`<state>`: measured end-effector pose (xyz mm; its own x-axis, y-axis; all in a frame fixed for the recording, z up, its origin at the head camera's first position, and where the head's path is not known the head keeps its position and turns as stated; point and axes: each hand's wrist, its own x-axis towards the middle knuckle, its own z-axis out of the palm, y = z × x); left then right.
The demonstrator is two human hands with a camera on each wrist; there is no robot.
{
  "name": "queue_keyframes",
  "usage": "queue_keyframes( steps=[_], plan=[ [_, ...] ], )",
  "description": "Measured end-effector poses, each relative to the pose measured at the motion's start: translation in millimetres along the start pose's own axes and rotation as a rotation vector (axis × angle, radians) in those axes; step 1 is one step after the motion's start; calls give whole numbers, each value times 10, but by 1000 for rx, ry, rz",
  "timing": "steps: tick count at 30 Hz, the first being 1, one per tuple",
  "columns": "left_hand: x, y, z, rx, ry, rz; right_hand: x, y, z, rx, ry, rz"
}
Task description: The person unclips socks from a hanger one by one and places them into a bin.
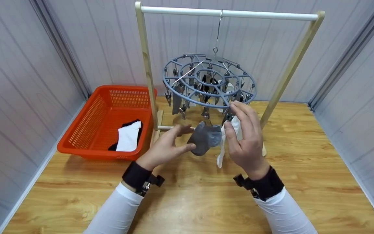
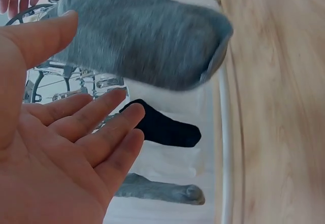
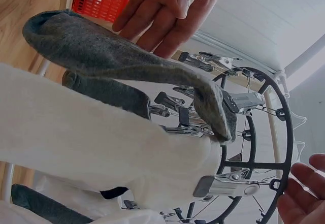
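A grey sock point(image 1: 203, 139) hangs from a metal clip point(image 3: 245, 101) at the front of the round grey drying hanger point(image 1: 218, 105). My left hand point(image 1: 167, 146) is beside it with spread fingers. In the left wrist view the sock passes near the thumb, and nothing is gripped. My right hand point(image 1: 247, 139) is raised at the hanger's front right with extended fingers, its fingertips at the rim. In the right wrist view those fingertips are by the ring's edge, and a white sock point(image 3: 117, 137) hangs from a neighbouring clip.
An orange basket point(image 1: 105, 154) stands at left, with a white sock point(image 1: 128, 138) over dark cloth inside. The hanger hooks onto a white rail point(image 1: 180, 11) between wooden posts point(image 1: 289, 71). Deeper in hang a black sock point(image 2: 170, 127) and another grey sock point(image 2: 162, 191).
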<state>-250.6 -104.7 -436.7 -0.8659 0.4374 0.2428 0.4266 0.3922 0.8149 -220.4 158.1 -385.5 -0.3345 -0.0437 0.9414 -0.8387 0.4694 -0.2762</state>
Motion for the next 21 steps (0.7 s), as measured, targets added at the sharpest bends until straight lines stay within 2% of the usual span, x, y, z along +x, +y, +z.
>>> queue_keyframes(
  steps=[6,15,21],
  plan=[
    [11,11,49,-93,7,-12,7,-16,12,29,1,-28],
    [17,30,88,-106,12,-42,-13,-7,28,48,7,-70],
    [12,42,82,-144,-10,-49,-35,-22,50,56,-14,-85]
  ],
)
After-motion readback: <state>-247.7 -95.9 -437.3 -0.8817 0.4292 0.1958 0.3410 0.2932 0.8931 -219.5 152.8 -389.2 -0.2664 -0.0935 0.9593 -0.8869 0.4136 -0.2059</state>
